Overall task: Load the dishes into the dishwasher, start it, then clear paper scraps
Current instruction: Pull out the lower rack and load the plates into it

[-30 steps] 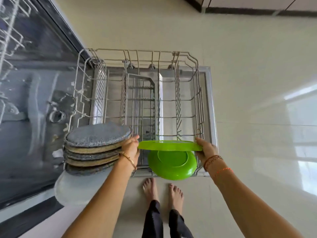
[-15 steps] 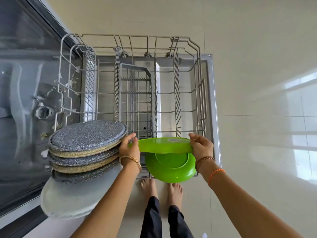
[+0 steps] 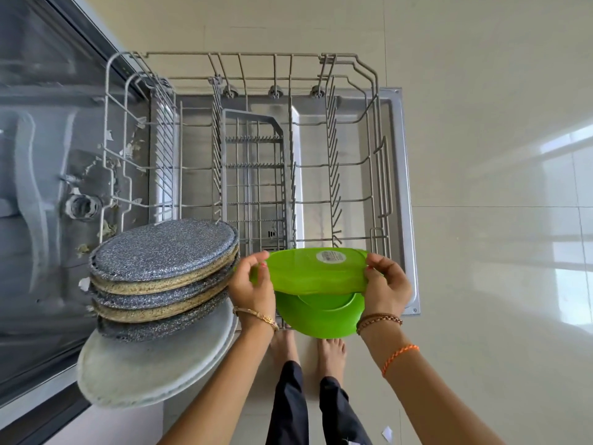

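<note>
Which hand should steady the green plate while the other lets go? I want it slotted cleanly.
Probably the right hand: it grips the green plate beside open rack tines. The left hand sits against the speckled stack.

Both forearms are seen bare, with no sleeves in view. On the wrist of the left hand (image 3: 252, 289) a thin gold bangle (image 3: 256, 316) with a small ornamented section is worn, while on the wrist of the right hand (image 3: 386, 289) a brown beaded bracelet (image 3: 378, 321) of two strands is worn, and further up the forearm a twisted orange thread (image 3: 399, 358) is tied. Dark, loose trousers (image 3: 308, 409) are worn on the legs, the feet (image 3: 330, 354) are left bare, and reddish polish can be made out on some fingernails.
</note>
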Motion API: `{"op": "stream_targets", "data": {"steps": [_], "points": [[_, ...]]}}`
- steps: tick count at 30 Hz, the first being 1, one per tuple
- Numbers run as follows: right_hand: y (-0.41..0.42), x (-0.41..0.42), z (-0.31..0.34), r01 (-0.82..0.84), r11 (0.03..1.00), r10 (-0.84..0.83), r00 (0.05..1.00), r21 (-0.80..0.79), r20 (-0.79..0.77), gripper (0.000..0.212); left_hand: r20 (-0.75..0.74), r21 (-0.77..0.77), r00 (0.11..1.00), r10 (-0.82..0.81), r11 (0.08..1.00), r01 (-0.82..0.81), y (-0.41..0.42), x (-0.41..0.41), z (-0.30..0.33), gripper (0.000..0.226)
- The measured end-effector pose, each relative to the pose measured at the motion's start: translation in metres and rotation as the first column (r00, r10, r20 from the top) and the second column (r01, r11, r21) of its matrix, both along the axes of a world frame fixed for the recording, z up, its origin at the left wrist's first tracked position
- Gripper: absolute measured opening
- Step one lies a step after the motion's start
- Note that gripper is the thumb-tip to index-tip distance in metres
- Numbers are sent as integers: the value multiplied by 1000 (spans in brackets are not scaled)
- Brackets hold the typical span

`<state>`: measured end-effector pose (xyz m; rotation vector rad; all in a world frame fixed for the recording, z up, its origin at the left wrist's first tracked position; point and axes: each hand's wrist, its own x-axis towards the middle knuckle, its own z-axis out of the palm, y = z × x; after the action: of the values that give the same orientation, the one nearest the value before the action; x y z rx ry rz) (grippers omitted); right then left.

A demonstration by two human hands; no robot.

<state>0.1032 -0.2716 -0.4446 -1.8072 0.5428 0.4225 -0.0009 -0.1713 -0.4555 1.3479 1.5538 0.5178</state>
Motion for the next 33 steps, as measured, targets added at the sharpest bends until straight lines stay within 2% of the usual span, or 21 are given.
{"op": "stream_targets", "data": {"steps": [3, 6, 10, 14, 19, 24, 28, 31, 33], "points": [[-5, 2, 3, 0, 1000, 0, 1000, -14, -4, 43, 37, 4, 999, -3, 1000, 3, -4, 4, 4, 25], [-1, 1, 1, -62, 998, 60, 997, -25, -51, 43, 12, -35, 998, -67, 997, 67, 3, 7, 2, 29], [12, 4, -3, -142, 987, 135, 987, -73, -90, 32, -1, -156, 971, -241, 959, 237, 22, 7, -6, 26], [19, 16, -6, -220, 959, 212, 975, -178, -66, 28, 1, -294, 937, -350, 895, 335, 31, 9, -16, 18], [21, 25, -13, -376, 880, 359, 926, -288, -114, 30, -67, -231, 889, -453, 874, 428, 27, 10, -18, 21], [23, 24, -18, -390, 852, 360, 921, -349, -150, 31, -140, -205, 813, -565, 820, 534, 31, 11, -16, 25], [25, 25, -21, -384, 846, 346, 923, -369, -169, 32, -178, -218, 834, -522, 848, 484, 27, 16, -18, 27], [19, 24, -18, -373, 863, 337, 928, -340, -160, 30, -225, -142, 870, -438, 898, 416, 20, 14, -19, 25], [16, 20, -14, -289, 904, 264, 957, -316, -118, 26, -188, -78, 916, -355, 935, 347, 15, 12, -19, 23]]}}
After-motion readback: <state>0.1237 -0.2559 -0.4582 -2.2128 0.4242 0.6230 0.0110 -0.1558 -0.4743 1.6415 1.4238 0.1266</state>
